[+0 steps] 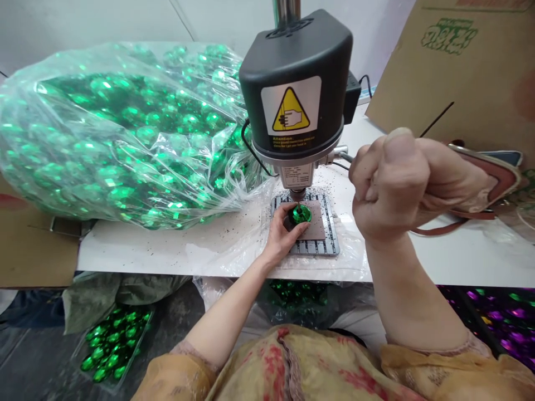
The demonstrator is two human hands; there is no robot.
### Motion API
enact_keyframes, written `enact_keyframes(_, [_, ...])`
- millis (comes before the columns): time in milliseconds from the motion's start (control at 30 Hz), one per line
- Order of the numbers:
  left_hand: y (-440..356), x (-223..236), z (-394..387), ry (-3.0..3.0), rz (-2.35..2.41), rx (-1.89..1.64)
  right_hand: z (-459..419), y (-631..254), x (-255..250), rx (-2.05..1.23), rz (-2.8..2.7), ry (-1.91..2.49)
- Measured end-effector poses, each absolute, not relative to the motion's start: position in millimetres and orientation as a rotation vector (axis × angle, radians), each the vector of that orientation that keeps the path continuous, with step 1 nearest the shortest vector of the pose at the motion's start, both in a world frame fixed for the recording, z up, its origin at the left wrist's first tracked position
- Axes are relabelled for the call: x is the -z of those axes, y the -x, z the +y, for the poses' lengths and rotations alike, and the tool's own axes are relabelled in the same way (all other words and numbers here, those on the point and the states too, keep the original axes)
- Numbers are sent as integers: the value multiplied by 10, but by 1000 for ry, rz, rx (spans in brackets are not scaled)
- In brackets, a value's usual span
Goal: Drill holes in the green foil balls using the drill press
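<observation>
A green faceted ball (301, 214) rests on a brownish square board (318, 225) on the slotted metal base of a black bench drill press (296, 61). Fingers and thumb of my left hand (282, 233) curl around the ball from the left, gripping it. The drill bit (298, 205) comes down to the ball's top; whether it has entered the ball is hard to see. Raised at the machine's right side, my right hand (393, 184) is closed in a fist around the feed lever (343, 156), whose grip is mostly hidden by the fingers.
A large clear bag of green balls (125, 133) fills the table's left. Dark shavings lie around the base. Cardboard boxes (468, 83) stand at both sides. Below the table's front edge are a tub of green balls (112, 340) and purple balls (510, 317). A strap lies behind my right wrist.
</observation>
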State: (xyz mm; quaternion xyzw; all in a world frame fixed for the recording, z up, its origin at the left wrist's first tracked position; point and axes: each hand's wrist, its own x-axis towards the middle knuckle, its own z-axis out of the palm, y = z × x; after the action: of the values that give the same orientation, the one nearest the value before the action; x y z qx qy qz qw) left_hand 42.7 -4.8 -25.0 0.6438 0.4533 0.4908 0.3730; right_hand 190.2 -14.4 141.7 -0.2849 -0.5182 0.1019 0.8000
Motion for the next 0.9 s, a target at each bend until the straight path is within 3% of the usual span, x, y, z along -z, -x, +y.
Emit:
enact_keyframes(200, [-425,239,-52,-1646,1146,-1229,-116,-1935,-1351,-249,-1149,562])
enact_keyframes(900, [-416,262,-51,-1651,1130,-1250,118,-1966,-991,104,-1249,135])
